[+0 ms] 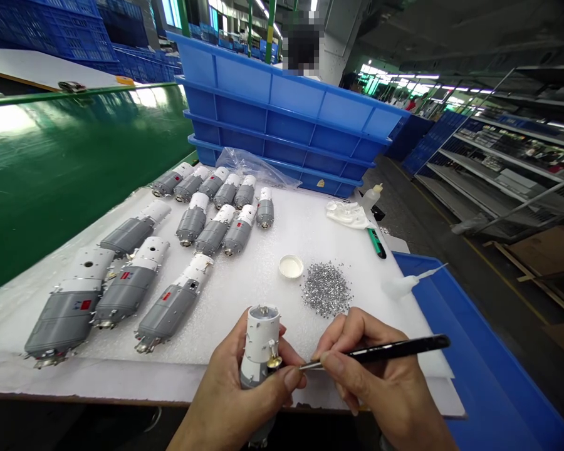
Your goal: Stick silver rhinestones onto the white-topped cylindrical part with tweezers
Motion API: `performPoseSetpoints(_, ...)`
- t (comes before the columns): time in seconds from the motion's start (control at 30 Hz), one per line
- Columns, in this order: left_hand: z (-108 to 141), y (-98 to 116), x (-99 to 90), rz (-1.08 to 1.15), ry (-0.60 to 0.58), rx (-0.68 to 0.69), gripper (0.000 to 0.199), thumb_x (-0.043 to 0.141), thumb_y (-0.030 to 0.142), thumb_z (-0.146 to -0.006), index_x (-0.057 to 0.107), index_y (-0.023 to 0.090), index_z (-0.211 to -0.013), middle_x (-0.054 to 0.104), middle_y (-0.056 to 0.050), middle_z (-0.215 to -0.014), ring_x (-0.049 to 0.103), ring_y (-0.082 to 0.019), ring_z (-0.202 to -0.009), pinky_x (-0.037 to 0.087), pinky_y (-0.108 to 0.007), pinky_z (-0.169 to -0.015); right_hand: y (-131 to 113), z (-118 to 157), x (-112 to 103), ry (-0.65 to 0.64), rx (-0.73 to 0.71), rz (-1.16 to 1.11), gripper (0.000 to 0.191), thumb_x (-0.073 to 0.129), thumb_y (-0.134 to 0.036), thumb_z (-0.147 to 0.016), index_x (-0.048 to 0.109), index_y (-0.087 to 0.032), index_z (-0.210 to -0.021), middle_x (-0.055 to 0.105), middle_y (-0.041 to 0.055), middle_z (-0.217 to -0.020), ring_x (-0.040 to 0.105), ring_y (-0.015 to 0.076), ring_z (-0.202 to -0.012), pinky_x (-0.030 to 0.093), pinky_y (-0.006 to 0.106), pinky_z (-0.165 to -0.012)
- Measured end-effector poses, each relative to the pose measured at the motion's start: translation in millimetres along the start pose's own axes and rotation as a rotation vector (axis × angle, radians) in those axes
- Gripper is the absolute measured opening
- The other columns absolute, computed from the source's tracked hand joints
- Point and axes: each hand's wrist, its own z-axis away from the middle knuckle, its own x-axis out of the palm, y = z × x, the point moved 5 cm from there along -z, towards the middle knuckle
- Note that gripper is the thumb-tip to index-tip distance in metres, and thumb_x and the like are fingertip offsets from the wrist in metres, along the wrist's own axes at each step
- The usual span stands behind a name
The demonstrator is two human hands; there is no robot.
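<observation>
Busy workshop you've got there: green belt point(75, 156) across the upper left of the frame, stacked blue bins point(282, 119) at top centre, and a table with a white foam sheet point(244, 282) right in front of you.

Bottom centre, your left hand point(230, 388) has its fingers wrapped round a grey-and-white model point(262, 332), nearly upright, with a gold piece point(274, 362) on its side by your thumb. Just right of that, your right hand point(376, 376) pinches a black-handled tool point(399, 349) like a pen, tip right at the left thumb; can't tell if it's touching anything. I'd call this fine work beside the gold piece, so a rock-steady left grip and a light touch on the right are what's needed.

As for the rest, more models point(169, 307) lie left to upper centre. Then a little white dish point(291, 277) and a pile of silver bits point(328, 289) mid-frame, pretty close to your right knuckles, so an easy thing to bump. Farther right: green cutter point(376, 243), squeeze bottle point(402, 286).
</observation>
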Motion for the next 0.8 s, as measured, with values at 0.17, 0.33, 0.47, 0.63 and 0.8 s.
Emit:
performPoseSetpoints(0.17, -0.3, -1.6, -0.3, -0.001, -0.006, -0.014, 0.040, 0.082, 0.038, -0.064, 0.058, 0.019, -0.089, 0.068, 0.006, -0.064, 0.055, -0.009, -0.054, 0.041, -0.020, -0.052, 0.2, 0.5, -0.3, -0.007, 0.005, 0.011, 0.022, 0.075, -0.033, -0.089, 0.060, -0.021, -0.078, 0.063, -0.0040, -0.080, 0.045, 0.0011, -0.050, 0.034, 0.015, -0.044)
performPoseSetpoints(0.33, 0.8, -0.2, -0.5, 0.001, 0.001, -0.018, 0.038, 0.081, 0.036, -0.065, 0.057, 0.020, -0.091, 0.067, 0.007, -0.065, 0.054, -0.008, -0.052, 0.042, -0.021, -0.051, -1.9, 1.1, -1.3, 0.029, 0.020, 0.016, 0.027, 0.078, -0.036, -0.086, 0.058, -0.020, -0.077, 0.063, -0.0019, -0.081, 0.047, 0.0032, -0.052, 0.036, 0.017, -0.046)
performPoseSetpoints(0.47, 0.8, -1.2, 0.5, 0.005, -0.011, -0.034, 0.037, 0.079, 0.036, -0.066, 0.057, 0.020, -0.090, 0.067, 0.006, -0.064, 0.055, -0.009, -0.054, 0.044, -0.021, -0.052, -1.5, 1.0, -2.2, 0.029, 0.019, 0.003, 0.028, 0.079, -0.035, -0.085, 0.058, -0.020, -0.076, 0.065, -0.0013, -0.081, 0.047, 0.0031, -0.051, 0.035, 0.017, -0.045)
performPoseSetpoints(0.63, 0.2, -4.3, 1.1, 0.015, -0.014, -0.047, 0.037, 0.079, 0.037, -0.068, 0.057, 0.020, -0.092, 0.067, 0.005, -0.065, 0.057, -0.010, -0.055, 0.045, -0.021, -0.053, -0.4, 0.2, -1.9, 0.014, 0.005, -0.003, 0.027, 0.077, -0.033, -0.087, 0.056, -0.020, -0.077, 0.063, -0.0030, -0.081, 0.045, 0.0015, -0.049, 0.034, 0.016, -0.045)
performPoseSetpoints(0.8, 0.6, -7.6, 0.4, 0.026, -0.011, -0.042, 0.036, 0.079, 0.039, -0.069, 0.058, 0.018, -0.091, 0.067, 0.005, -0.065, 0.056, -0.009, -0.054, 0.043, -0.021, -0.054, 2.1, -0.4, -0.7, 0.013, 0.003, 0.014, 0.026, 0.075, -0.034, -0.089, 0.058, -0.019, -0.077, 0.062, -0.0023, -0.080, 0.046, 0.0019, -0.050, 0.035, 0.016, -0.045)
